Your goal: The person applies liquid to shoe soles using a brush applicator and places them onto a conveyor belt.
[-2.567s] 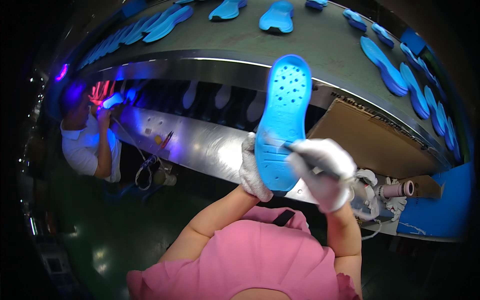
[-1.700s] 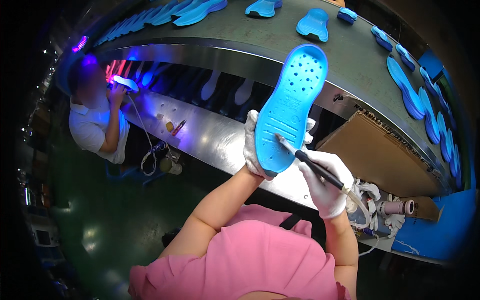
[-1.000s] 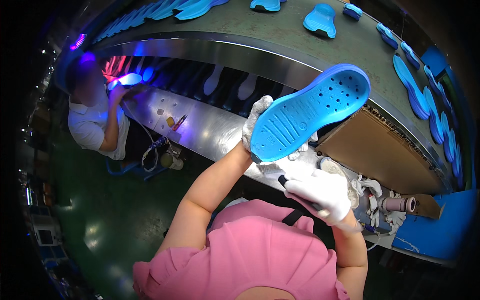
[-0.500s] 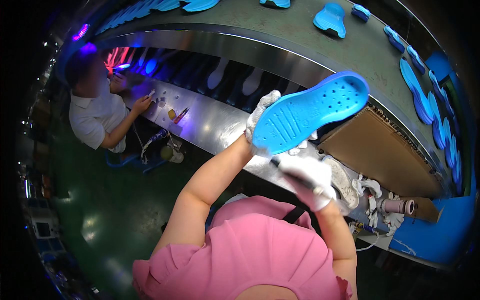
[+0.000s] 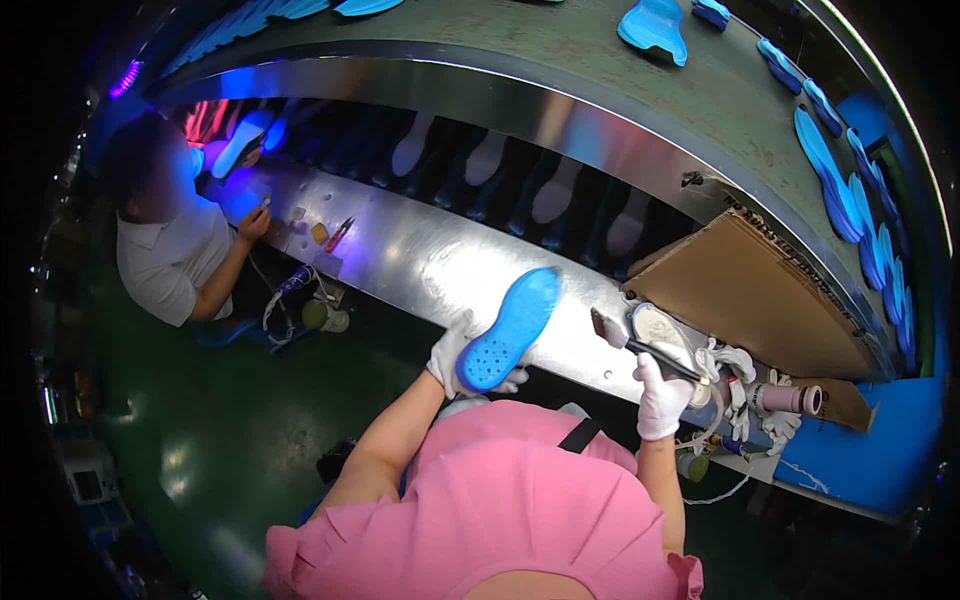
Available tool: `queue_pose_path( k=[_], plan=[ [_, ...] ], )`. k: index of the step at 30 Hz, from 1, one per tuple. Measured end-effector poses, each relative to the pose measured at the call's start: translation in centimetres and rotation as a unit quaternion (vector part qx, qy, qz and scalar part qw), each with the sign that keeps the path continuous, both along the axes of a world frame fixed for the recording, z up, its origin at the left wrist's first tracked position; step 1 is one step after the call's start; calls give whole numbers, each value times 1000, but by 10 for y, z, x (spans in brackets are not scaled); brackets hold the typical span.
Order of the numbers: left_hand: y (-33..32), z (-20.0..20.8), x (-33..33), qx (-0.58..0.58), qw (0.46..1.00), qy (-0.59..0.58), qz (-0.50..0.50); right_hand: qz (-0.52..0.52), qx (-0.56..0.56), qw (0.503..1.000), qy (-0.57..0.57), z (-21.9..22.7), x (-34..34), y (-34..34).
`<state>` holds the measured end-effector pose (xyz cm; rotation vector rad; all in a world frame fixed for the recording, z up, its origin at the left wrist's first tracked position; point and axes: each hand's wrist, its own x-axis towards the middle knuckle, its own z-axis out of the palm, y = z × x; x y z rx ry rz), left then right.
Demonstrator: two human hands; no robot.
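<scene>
A bright blue shoe sole (image 5: pixel 508 328), tilted with its dotted end toward me, is gripped by my gloved left hand (image 5: pixel 452 362) along its lower left side. Some fingertips show under its near edge. My gloved right hand (image 5: pixel 662 400) is closed round the dark handle of a brush (image 5: pixel 648 350), whose paler head points left over the metal ledge. Just beyond that hand lies a pale, sole-shaped piece (image 5: pixel 662 332), partly covered by the brush handle. The two hands are well apart.
White gloves (image 5: pixel 735 362), a pink cylinder (image 5: pixel 790 399) and a cardboard sheet (image 5: pixel 765 300) lie to the right on the metal ledge (image 5: pixel 400 235). Blue soles (image 5: pixel 655 30) rest on the green belt (image 5: pixel 480 40) above. A co-worker (image 5: pixel 170 230) sits at far left.
The blue sole has come down toward me and turned, its dotted end now nearest. My right hand has drawn away to the right with the brush. The co-worker's hand now raises a sole.
</scene>
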<state>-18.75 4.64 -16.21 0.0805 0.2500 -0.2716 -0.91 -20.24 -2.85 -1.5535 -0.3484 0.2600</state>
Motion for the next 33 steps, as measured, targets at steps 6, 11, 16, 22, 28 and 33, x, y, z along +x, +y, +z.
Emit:
queue_pose_path(
  k=[6, 11, 16, 22, 28, 33],
  plan=[
    [-8, -19, 1, -69, 996, 43, 32, 24, -95, 995, -22, -32, -5, 7],
    [-32, 57, 43, -27, 996, -39, 73, 31, -84, 961, -262, 36, 27, 78],
    [-54, 102, 54, -142, 982, -95, 84, 47, -142, 798, -583, 92, 9, 104],
    [-71, 139, 52, -135, 980, -140, 38, 16, -77, 785, -614, 115, 17, 94],
    [-71, 150, 49, -1, 986, -161, 47, 103, 2, 855, -509, 130, 17, 79],
    [-75, 164, 46, 87, 988, 72, 101, 207, -81, 764, -605, 129, 4, 79]
  ],
)
